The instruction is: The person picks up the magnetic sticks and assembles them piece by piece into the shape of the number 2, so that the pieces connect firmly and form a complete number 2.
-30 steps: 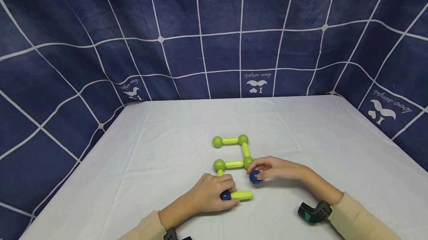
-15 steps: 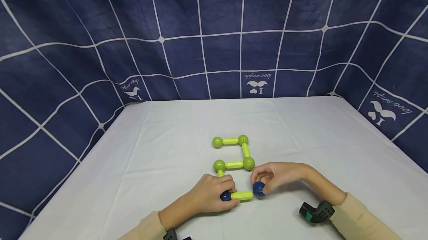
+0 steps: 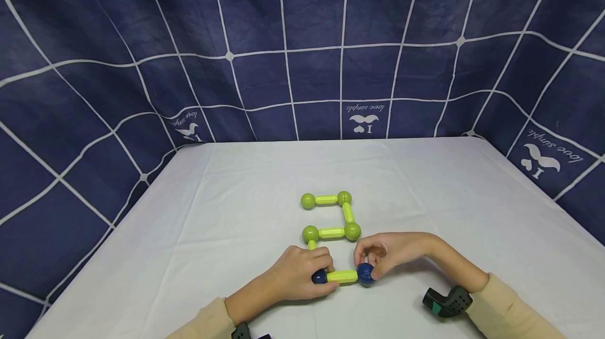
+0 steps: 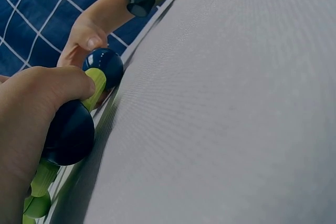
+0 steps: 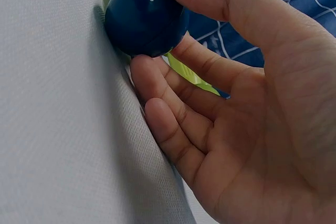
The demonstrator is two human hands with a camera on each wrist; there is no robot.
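Note:
A zigzag of yellow-green rods and balls lies on the white cloth. My left hand (image 3: pixel 298 273) pinches a yellow-green rod (image 3: pixel 342 276) at its near end, fingers curled about a dark blue ball (image 4: pixel 71 135) there. My right hand (image 3: pixel 392 250) holds a second blue ball (image 5: pixel 144 19) between thumb and fingers, right at the rod's other end. Behind the left fingers, another rod (image 3: pixel 312 245) is partly hidden; it runs up to a green ball (image 3: pixel 310 234). From there a rod (image 3: pixel 332 233) reaches a green ball (image 3: pixel 352 231) close above my right fingers.
Farther back, the chain continues with an upright-lying rod (image 3: pixel 348 212), a green ball (image 3: pixel 344 198), a short rod (image 3: pixel 326 200) and an end ball (image 3: pixel 308 201). White cloth (image 3: pixel 236 197) covers the table. A navy gridded curtain (image 3: pixel 312 76) hangs behind and at the sides.
My right hand has brought its blue ball from beside the middle green ball toward me and onto the free end of the rod. The left hand stays in place.

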